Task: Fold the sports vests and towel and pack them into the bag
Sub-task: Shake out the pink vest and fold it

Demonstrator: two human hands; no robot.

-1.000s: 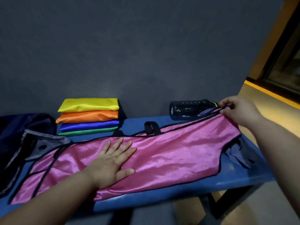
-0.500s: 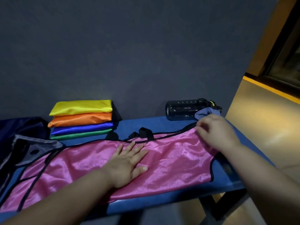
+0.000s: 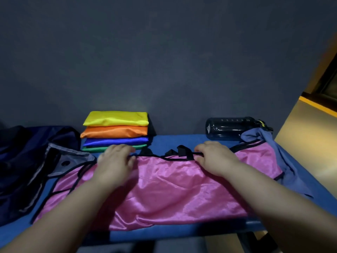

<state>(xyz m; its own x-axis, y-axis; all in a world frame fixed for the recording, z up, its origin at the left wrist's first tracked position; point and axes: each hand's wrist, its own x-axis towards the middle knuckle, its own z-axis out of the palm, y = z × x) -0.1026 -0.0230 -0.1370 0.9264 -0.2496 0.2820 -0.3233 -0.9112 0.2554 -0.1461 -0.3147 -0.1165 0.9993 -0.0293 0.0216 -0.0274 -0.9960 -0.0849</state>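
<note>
The vest (image 3: 173, 189) is gripped at its far hem by left hand (image 3: 116, 160) and right hand (image 3: 215, 158); an even nearward fold seems needed next.

Left grip (image 3: 114, 161) is motion-blurred, can't tell if it pinches the pink vest (image 3: 173, 189) hem or just lies on it. Right grip (image 3: 215, 157) fingertips curl out of sight at the far hem. Green vest (image 3: 93, 149) is mostly behind the left grip. Bag (image 3: 23, 157) is cut by the frame's left edge. Towel (image 3: 291, 172) lies partly under the pink vest and hides part of the bottle (image 3: 229, 128) neck. Bottle markings too small to read.
</note>
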